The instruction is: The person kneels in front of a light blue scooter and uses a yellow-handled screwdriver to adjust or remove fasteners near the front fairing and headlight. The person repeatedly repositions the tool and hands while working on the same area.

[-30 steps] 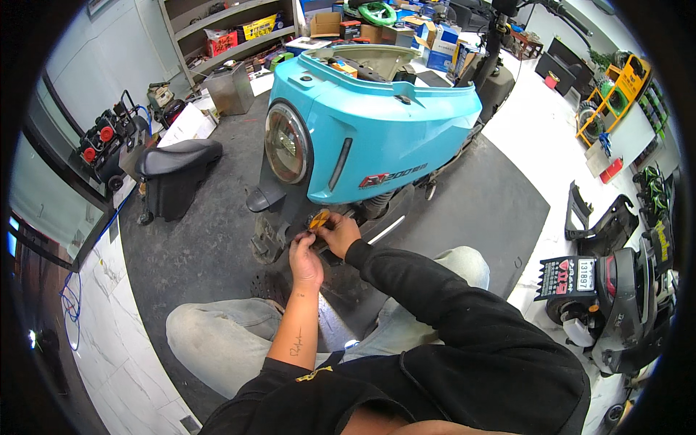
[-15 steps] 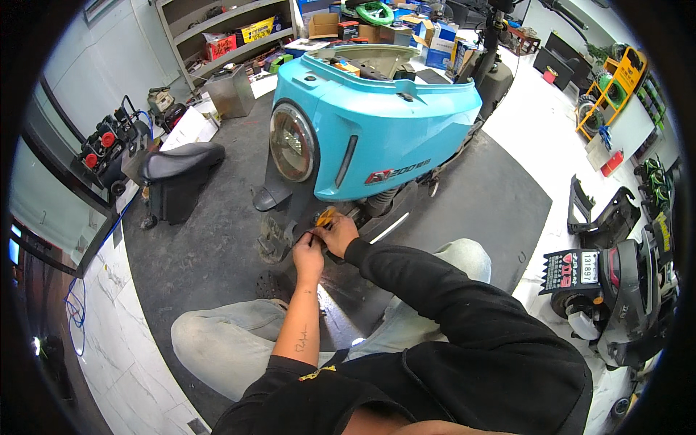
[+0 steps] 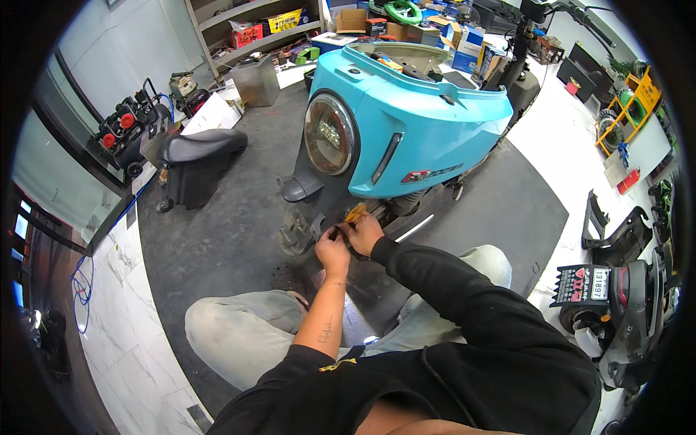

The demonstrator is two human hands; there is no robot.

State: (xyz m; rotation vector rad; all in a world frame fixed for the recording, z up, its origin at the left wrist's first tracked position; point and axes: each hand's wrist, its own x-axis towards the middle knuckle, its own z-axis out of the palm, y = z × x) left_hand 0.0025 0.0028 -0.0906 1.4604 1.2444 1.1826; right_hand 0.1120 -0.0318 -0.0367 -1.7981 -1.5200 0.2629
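A turquoise scooter body [image 3: 428, 145] with a round lamp [image 3: 331, 134] stands right in front of me. Low beneath it, beside a dark fender-like part [image 3: 296, 230], both hands work close together. My left hand [image 3: 332, 254] is closed, fingertips pinched at the edge of a small dark piece. My right hand [image 3: 365, 235] bends in from the right, its fingers also closed at the same spot. An orange-yellow piece [image 3: 355, 212] shows just above the right fingers; whether it is held cannot be made out. The fingers hide most of what they grip.
A black seat [image 3: 201, 156] lies on the dark mat [image 3: 217, 239] to the left. Behind are a metal box [image 3: 255, 80] and shelves [image 3: 254, 40]. Another scooter [image 3: 616, 312] and black plastic panels [image 3: 612, 232] stand at the right. My bent legs frame the working spot.
The whole view has swung, so the scene sits further right in the picture. Both hands stay together at the same low spot, with fingers only slightly shifted.
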